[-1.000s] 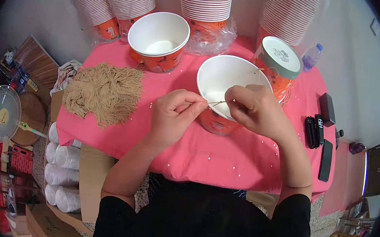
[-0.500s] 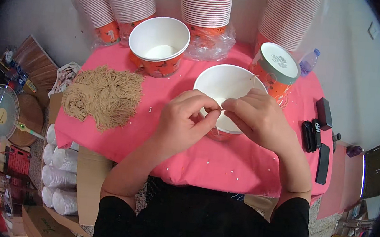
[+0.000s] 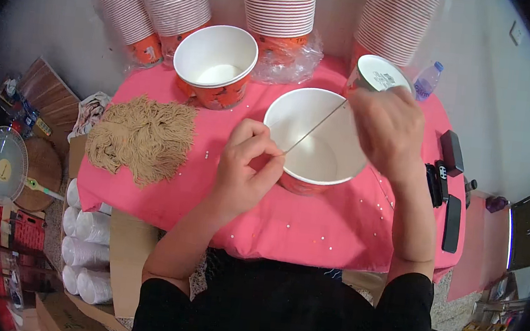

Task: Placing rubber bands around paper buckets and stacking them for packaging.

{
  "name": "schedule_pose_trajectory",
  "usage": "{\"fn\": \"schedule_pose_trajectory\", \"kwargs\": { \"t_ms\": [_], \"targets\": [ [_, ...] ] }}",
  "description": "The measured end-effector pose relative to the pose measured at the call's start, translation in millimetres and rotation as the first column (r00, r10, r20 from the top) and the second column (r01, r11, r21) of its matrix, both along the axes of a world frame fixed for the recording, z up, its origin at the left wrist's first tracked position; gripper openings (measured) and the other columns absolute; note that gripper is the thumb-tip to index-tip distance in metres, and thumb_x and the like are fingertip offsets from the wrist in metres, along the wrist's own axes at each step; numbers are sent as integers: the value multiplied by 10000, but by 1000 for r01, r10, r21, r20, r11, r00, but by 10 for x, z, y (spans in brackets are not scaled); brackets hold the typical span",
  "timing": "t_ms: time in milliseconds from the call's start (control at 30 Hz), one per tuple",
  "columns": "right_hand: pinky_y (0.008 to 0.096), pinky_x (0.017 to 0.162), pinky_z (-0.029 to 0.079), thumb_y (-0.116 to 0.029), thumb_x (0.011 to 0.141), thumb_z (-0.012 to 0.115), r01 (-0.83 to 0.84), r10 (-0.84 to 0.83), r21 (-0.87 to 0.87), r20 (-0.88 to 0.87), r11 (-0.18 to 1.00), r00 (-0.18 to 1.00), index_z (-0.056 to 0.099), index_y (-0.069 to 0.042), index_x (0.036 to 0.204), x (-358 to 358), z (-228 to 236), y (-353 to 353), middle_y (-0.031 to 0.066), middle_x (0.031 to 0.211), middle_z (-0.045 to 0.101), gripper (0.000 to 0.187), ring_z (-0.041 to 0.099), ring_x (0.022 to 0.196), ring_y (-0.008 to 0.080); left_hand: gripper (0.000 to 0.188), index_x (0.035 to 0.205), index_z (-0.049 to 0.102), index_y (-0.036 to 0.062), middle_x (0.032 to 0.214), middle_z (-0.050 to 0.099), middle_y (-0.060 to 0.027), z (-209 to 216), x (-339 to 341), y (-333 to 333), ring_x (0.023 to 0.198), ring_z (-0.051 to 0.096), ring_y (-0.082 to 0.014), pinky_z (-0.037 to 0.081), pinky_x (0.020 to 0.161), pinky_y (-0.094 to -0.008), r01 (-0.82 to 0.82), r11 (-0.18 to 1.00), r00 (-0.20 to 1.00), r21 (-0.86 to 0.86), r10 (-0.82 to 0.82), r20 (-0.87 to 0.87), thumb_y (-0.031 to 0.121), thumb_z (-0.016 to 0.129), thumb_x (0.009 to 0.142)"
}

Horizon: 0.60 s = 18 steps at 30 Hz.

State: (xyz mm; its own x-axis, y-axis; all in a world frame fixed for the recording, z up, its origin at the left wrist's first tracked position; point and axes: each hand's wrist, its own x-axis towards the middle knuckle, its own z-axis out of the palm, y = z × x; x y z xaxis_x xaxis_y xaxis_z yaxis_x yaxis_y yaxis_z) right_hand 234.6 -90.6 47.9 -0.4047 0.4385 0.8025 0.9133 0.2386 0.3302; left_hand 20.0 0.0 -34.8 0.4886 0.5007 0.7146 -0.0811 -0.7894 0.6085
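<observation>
A thin tan string [image 3: 315, 128] runs taut and slanting between my two hands, over the mouth of a white-lined paper bucket [image 3: 286, 113]. My left hand [image 3: 246, 167] pinches its lower end between thumb and forefinger, near the bucket's left rim. Higher up at the right, my right hand [image 3: 389, 129] is closed round the other end; it is slightly blurred, and its fingertips are partly hidden. Behind that hand stands an upturned bucket [image 3: 379, 71] with a pale base. To the left a heap of tan strings [image 3: 143, 138] lies on the pink cloth [image 3: 259, 229].
Nested orange buckets [image 3: 218, 52] stand at the back left of the table. Tall bucket stacks [image 3: 277, 7] line the wall, beside a small bottle [image 3: 427, 82]. Dark cases [image 3: 452, 225] lie along the right edge. Small white beads [image 3: 288, 226] dot the cloth.
My hands, close together before, are now apart. My right hand has moved up and to the right, drawing the string out straight; my left has shifted slightly left.
</observation>
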Motion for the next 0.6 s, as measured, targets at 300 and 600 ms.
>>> {"fn": "schedule_pose_trajectory", "kwargs": {
  "t_ms": [300, 600],
  "targets": [
    [351, 656, 481, -5, 753, 663, -40, 13, -58, -397, 998, 918, 600, -70, 924, 290, -159, -27, 99, 814, 634, 193, 612, 682, 271, 148, 867, 628, 51, 948, 546, -104, 75, -72, 46, 900, 537, -257, 448, 790, -363, 66, 996, 986, 57, -56, -160, 48, 692, 734],
    [401, 883, 485, -39, 840, 608, -748, -90, -333, -934, 574, 346, 585, -15, 846, 228, -107, -717, 51, 748, 621, 34, 595, 742, 169, 283, 1005, 618, 57, 1085, 591, -107, 1, -135, 380, 1120, 538, -310, 431, 960, -416, 259, 956, 954, 137, -230, -195, 24, 698, 735]
  ]
}}
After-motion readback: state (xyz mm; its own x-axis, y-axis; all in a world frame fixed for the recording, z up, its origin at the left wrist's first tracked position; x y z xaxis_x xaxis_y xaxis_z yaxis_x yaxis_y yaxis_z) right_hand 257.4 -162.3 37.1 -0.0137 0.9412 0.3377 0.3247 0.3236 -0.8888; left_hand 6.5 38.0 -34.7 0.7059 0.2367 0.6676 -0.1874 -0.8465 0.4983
